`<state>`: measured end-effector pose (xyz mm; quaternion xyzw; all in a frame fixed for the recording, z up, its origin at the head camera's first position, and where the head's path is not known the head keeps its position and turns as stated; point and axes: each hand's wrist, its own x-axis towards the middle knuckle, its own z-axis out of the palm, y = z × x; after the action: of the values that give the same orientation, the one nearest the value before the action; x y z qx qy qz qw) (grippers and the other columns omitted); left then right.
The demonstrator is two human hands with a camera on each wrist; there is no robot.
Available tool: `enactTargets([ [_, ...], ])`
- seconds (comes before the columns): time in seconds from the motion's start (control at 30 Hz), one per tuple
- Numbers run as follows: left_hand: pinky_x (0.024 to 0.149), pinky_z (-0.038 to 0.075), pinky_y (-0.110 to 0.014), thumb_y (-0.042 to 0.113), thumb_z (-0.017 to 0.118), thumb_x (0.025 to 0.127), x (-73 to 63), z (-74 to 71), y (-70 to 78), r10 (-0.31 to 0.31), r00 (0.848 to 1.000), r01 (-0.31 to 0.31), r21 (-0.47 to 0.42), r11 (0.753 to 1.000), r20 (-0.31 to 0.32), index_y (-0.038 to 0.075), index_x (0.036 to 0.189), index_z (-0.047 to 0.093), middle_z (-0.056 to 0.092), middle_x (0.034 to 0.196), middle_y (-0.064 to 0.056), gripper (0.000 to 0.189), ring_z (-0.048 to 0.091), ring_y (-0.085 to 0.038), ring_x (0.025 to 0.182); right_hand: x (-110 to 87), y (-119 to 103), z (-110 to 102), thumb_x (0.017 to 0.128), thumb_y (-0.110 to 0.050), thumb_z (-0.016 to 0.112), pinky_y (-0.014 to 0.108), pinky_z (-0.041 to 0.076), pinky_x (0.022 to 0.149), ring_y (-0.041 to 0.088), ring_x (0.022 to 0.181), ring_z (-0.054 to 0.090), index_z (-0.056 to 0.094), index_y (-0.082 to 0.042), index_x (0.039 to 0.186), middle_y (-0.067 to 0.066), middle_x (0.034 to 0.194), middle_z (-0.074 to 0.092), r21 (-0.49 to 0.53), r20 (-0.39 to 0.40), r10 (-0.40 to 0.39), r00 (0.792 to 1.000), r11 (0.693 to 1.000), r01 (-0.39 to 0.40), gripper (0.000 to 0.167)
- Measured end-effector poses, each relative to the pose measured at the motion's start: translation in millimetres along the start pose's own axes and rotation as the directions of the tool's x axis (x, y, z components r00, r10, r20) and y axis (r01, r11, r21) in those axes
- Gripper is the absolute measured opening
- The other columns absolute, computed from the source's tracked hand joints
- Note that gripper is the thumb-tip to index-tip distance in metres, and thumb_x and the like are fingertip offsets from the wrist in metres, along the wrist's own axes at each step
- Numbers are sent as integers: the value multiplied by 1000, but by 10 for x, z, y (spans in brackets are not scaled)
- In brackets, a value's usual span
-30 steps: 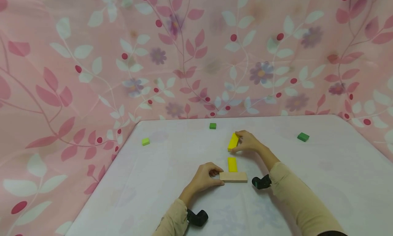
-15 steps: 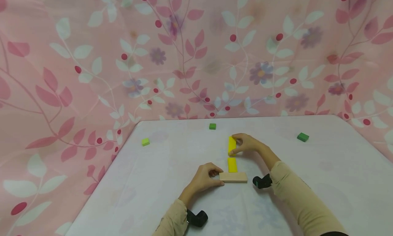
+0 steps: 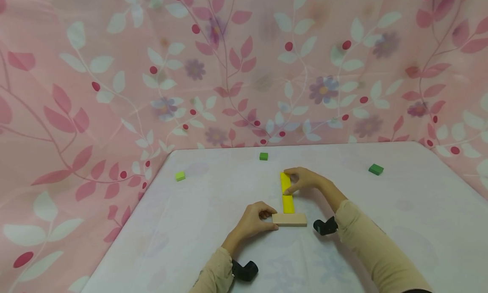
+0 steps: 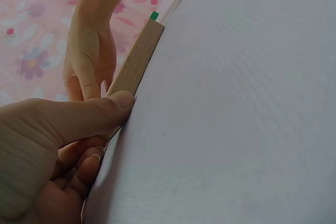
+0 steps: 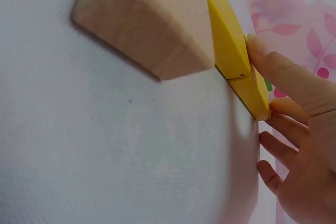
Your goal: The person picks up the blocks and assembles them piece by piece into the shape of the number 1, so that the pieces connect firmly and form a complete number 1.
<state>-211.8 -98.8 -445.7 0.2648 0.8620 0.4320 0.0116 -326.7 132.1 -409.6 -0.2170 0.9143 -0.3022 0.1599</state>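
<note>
A plain wooden block [image 3: 291, 219] lies crosswise on the table, and my left hand [image 3: 256, 219] pinches its left end between thumb and fingers. In the left wrist view the thumb presses on the near end of that wooden block [image 4: 137, 64]. Behind it, one yellow block [image 3: 288, 204] points away from me and meets its back side. My right hand [image 3: 305, 178] holds a second yellow block [image 3: 285, 183] by its two ends, in line with the first. In the right wrist view this farther yellow block [image 5: 252, 95] touches the nearer yellow block [image 5: 228, 40] end to end.
Small green blocks lie farther out on the white-covered table [image 3: 213, 242]: a lime one [image 3: 180, 176] at left, a green one [image 3: 264, 156] at the back, a dark green one [image 3: 376, 169] at right. A pink floral cloth [image 3: 244, 73] hangs behind.
My right hand has brought its yellow block toward me and turned it straight, so the gap to the other yellow block has closed. My left hand and the wooden block stay put.
</note>
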Motion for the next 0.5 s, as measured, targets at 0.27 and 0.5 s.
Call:
enactTargets([
  [0.27, 71, 46, -19, 13, 84, 68, 2, 2, -8, 0, 1000, 0, 4, 1000, 2, 5, 98, 72, 63, 86, 0, 33, 52, -5, 76, -17, -8, 33, 72, -44, 78, 57, 22, 107, 40, 134, 29, 42, 1, 139, 22, 144, 39, -26, -14, -10, 1000, 1000, 10, 89],
  [0.5, 71, 46, -19, 13, 84, 68, 0, -2, -1, -2, 1000, 2, 4, 1000, 1, 5, 99, 72, 63, 87, 0, 34, 53, -6, 76, -14, 3, 26, 75, -41, 77, 56, 22, 108, 40, 134, 30, 43, 3, 138, 23, 143, 39, -22, -15, -37, 999, 999, 37, 84],
])
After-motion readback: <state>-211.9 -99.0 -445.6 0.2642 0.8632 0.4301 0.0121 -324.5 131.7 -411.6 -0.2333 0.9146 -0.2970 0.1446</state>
